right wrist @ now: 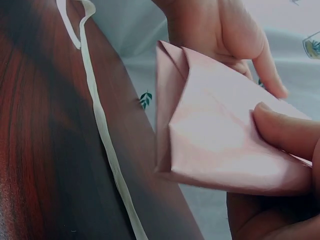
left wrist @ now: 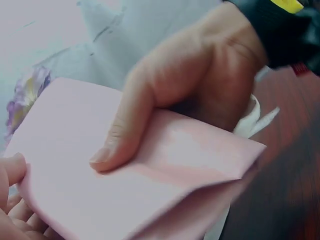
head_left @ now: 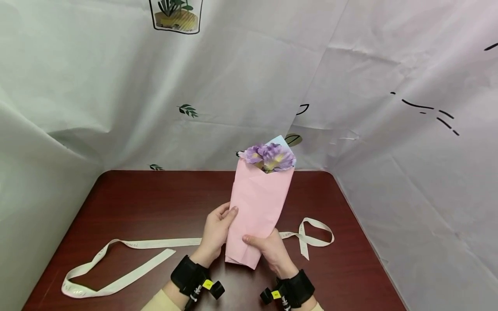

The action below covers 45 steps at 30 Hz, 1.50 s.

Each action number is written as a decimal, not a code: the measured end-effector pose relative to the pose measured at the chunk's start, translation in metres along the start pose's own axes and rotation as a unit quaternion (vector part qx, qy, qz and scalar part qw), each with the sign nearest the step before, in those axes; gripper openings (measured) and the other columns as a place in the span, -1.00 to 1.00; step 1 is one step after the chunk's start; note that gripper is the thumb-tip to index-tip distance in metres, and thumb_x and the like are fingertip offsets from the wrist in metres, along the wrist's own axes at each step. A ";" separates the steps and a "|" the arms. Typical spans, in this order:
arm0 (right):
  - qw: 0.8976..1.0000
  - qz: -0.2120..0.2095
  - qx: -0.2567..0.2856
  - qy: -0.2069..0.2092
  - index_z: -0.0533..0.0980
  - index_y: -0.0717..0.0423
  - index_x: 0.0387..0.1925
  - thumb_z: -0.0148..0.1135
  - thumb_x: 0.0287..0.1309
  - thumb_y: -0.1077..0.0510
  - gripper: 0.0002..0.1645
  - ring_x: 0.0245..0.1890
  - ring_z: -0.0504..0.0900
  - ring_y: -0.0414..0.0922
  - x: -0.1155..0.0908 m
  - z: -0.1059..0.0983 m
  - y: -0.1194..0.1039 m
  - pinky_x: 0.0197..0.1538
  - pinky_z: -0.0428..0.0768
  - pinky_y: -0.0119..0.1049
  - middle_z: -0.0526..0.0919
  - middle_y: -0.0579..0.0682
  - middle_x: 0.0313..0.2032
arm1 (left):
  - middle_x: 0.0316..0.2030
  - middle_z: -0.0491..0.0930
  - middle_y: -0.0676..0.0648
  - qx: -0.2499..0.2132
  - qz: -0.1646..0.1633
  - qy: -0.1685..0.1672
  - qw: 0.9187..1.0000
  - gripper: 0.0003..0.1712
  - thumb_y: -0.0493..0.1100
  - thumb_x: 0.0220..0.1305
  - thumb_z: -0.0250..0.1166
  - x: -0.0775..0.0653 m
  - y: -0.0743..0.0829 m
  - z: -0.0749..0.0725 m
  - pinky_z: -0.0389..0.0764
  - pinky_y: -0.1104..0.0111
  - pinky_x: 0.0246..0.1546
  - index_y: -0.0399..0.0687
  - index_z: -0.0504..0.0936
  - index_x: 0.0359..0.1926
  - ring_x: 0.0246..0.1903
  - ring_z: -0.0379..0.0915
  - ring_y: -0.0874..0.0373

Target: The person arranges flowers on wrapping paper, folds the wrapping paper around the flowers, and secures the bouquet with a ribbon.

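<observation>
A bouquet wrapped in pink paper is held up over the table, tilted with its top to the right. Purple flowers with yellowish centres show at its upper opening, and a pale blue corner of paper stands behind them. My left hand grips the wrap's left edge, thumb on the front and fingers behind. Lower down on the right side, my right hand holds the wrap, its thumb lying across the front. In the right wrist view the folded lower end of the paper juts out between the hands.
A long white ribbon with faint lettering lies across the dark red-brown table, passing behind the bouquet. Its left part bends back in a wide curve, and its right end forms a loop. White printed cloth hangs around the table's far edge and sides.
</observation>
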State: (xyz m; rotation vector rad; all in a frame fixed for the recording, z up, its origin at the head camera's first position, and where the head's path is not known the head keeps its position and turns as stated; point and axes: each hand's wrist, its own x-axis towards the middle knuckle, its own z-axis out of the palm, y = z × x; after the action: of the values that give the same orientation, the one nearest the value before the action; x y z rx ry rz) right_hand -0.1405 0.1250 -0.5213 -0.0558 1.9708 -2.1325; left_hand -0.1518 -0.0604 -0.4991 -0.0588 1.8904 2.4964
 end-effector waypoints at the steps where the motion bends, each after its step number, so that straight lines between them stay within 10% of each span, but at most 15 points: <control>1: 1.000 0.000 -0.006 -0.003 0.52 0.39 0.16 0.61 0.13 0.30 -0.38 -0.06 0.75 0.00 0.000 0.000 0.000 -0.01 0.71 -0.21 0.71 0.14 -0.01 | 0.02 0.74 -0.27 -0.006 -0.010 -0.001 1.000 -0.48 -0.14 0.63 0.25 0.000 0.001 -0.001 0.71 0.37 -0.19 -0.42 0.51 0.38 -0.14 0.71 0.14; 12: 0.999 0.009 -0.050 -0.017 0.54 0.38 0.19 0.63 0.13 0.26 -0.36 -0.08 0.74 -0.03 0.002 0.001 0.002 -0.05 0.70 -0.23 0.72 0.14 -0.02 | -0.19 0.78 -0.21 -0.002 -0.036 -0.072 0.997 -0.51 -0.13 0.68 0.16 -0.002 -0.003 -0.016 0.72 0.36 -0.26 -0.50 0.51 0.31 -0.27 0.74 0.18; 28: 0.993 0.061 0.061 -0.082 0.30 0.38 0.47 0.30 0.48 0.23 -0.33 -0.01 0.77 -0.08 0.019 0.005 0.034 -0.04 0.73 -0.27 0.73 0.15 0.10 | -0.29 0.71 -0.02 -0.058 -0.095 0.048 0.993 -0.56 -0.22 0.67 0.12 0.002 -0.044 -0.037 0.66 0.43 -0.34 -0.52 0.44 0.33 -0.37 0.66 0.28; 38: 0.998 0.049 0.005 -0.025 0.39 0.39 0.41 0.38 0.43 0.18 -0.33 -0.04 0.75 -0.09 0.030 0.014 0.050 -0.04 0.69 -0.29 0.74 0.15 0.08 | 0.21 0.59 -0.52 0.073 -0.063 0.056 0.994 -0.22 -0.28 0.58 0.19 -0.006 -0.051 -0.048 0.66 0.34 -0.04 -0.46 0.06 0.62 0.06 0.68 -0.06; 45: 0.998 0.051 -0.033 -0.027 0.37 0.41 0.44 0.39 0.43 0.17 -0.30 -0.06 0.76 -0.06 0.033 0.016 0.053 -0.07 0.70 -0.29 0.75 0.16 0.06 | 0.55 0.13 -0.55 0.170 0.009 0.032 0.985 0.00 -0.51 0.36 0.27 -0.018 -0.054 -0.047 0.55 -0.04 0.29 -0.33 -0.04 0.68 0.46 0.28 -0.40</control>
State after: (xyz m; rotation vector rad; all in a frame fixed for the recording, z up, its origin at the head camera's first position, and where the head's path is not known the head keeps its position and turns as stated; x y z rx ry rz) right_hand -0.1615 0.0997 -0.5762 -0.0217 1.9688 -1.9823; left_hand -0.1315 -0.0908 -0.5629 -0.1200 2.3208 2.1678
